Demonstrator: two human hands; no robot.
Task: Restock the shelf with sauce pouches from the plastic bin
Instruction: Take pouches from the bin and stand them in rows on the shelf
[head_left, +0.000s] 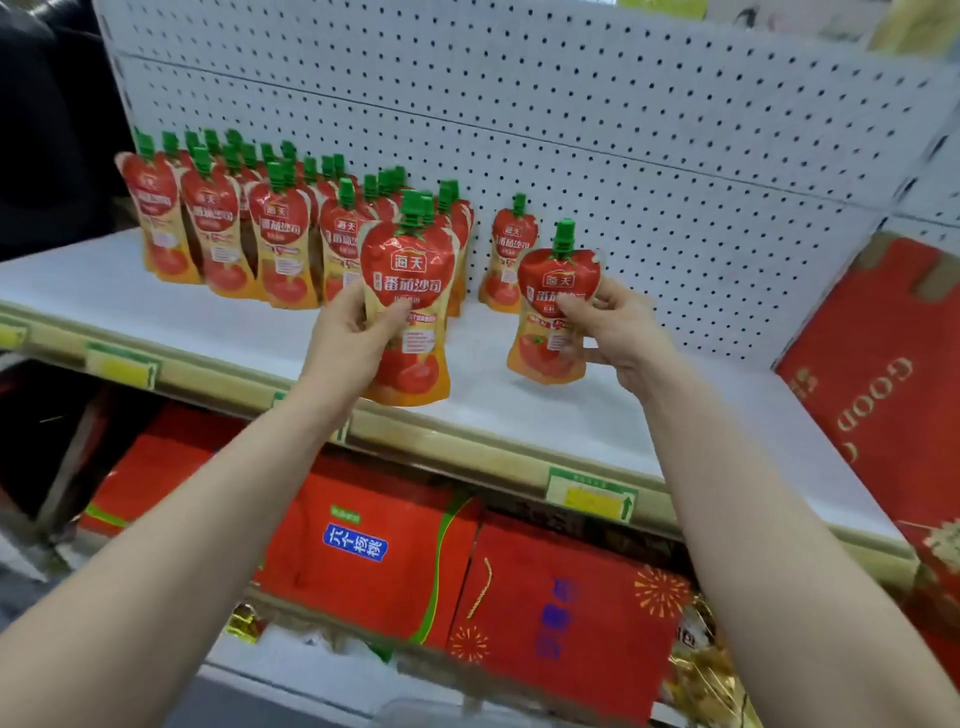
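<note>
Head view: a white shelf (571, 415) carries rows of sauce pouches (280, 249) standing at its left end. Over its bare middle, the left hand (353, 338) wraps its grip round a held pouch (410, 291), while the right hand (618, 327) pinches a second pouch (550, 322) in its grip, both upright.
</note>
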